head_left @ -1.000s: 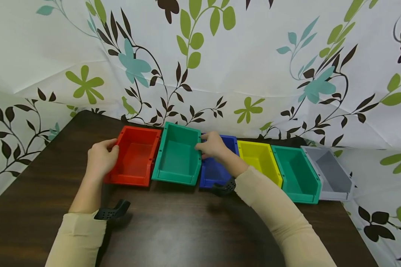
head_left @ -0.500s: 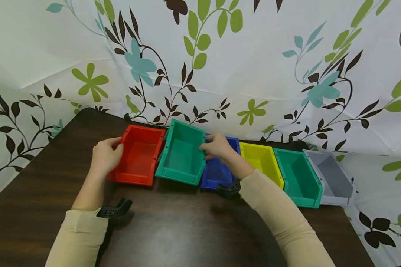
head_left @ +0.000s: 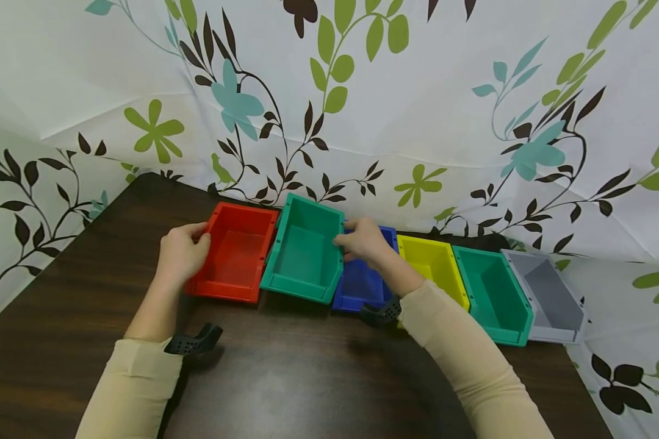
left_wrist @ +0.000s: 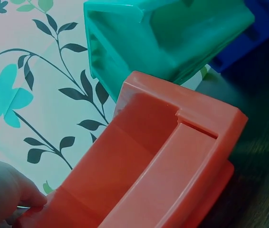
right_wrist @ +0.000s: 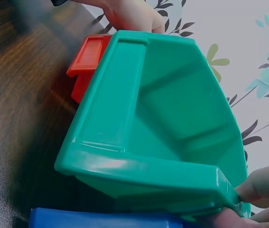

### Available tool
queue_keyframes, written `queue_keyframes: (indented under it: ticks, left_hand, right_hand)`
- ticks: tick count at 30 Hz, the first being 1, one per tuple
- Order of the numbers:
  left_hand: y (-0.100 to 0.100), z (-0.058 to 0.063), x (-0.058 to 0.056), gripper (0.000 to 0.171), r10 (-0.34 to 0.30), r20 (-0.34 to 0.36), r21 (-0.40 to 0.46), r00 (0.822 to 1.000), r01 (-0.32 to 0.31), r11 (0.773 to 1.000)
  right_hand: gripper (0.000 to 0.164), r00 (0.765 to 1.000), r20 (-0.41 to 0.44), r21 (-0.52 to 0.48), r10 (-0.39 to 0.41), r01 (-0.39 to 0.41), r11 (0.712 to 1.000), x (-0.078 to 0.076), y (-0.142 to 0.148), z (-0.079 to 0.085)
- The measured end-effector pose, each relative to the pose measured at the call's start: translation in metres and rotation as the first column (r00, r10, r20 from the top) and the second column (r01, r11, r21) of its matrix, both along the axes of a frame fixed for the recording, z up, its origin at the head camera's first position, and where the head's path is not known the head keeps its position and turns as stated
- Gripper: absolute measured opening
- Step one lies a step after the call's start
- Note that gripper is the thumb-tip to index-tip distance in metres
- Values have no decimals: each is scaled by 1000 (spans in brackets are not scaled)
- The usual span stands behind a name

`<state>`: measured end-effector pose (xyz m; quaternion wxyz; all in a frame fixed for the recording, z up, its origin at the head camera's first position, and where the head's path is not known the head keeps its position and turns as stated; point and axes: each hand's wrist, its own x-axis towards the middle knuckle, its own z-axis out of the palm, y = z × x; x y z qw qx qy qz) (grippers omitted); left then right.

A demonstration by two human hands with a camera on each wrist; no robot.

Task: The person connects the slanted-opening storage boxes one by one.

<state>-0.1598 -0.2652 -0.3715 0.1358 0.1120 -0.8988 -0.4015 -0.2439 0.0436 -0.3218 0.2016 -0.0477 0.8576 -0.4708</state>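
My left hand [head_left: 183,253] pinches the left rim of a red plastic bin [head_left: 236,256]; its thumb and fingertips show at that rim in the left wrist view. Beside it is a green bin [head_left: 306,250], tilted and raised above its neighbours. The right hand [head_left: 367,242] grips the green bin's right wall, thumb on one side and fingers on the other, as the right wrist view shows. The green bin's left edge overlaps the red bin's right side. A blue bin [head_left: 357,283] lies under my right hand and is partly hidden by it.
To the right stand a yellow bin [head_left: 425,259], a second green bin [head_left: 491,292] and a grey bin [head_left: 546,296] in a row. All are on a dark wooden table [head_left: 285,378]. A patterned cloth [head_left: 285,73] hangs right behind the bins.
The green bin in my right hand has tilted, its right side dipping and its left edge rising beside the red bin. The head view has shifted slightly; my left hand keeps its hold.
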Motion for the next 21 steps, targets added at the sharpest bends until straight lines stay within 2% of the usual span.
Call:
queue_keyframes:
  ticks: [13,21]
  left_hand:
    - [1,-1,-1,39,-8,-24,-5,1000,8,1000]
    - [1,-2,-2,39,-12,-15,-4,1000,12,1000]
  right_hand:
    - [51,999,-25,45,24,-23,999,-4,0,11]
    - [59,998,-41,83,53,-50,995,-5,-3,20]
